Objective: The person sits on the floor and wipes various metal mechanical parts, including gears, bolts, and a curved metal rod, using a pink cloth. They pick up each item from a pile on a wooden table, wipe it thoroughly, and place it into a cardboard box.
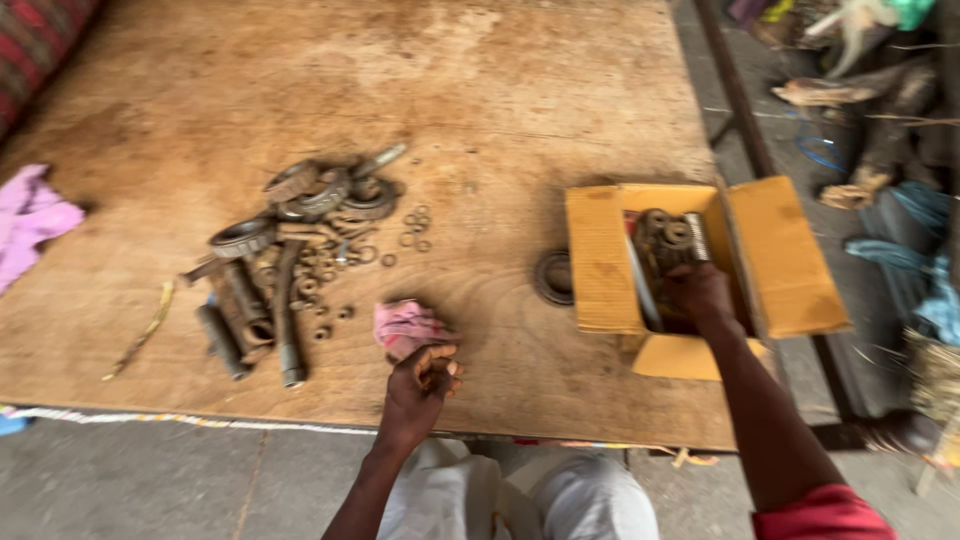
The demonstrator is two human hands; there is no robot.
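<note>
My left hand [422, 378] is closed on a crumpled pink rag [408, 326] that rests on the wooden board [500, 120] near its front edge. My right hand [698, 293] reaches into an open yellow cardboard box [600, 260] at the board's right side and grips a dark, greasy metal gear part [668, 238] inside it. A round bearing ring [553, 277] lies flat on the board just left of the box.
A heap of rusty bearings, shafts, washers and nuts [290, 250] lies left of centre. A pink cloth [30, 220] sits at the left edge. Scrap and tangled debris [870, 110] crowd the ground to the right. Bare concrete floor runs below the board's front edge.
</note>
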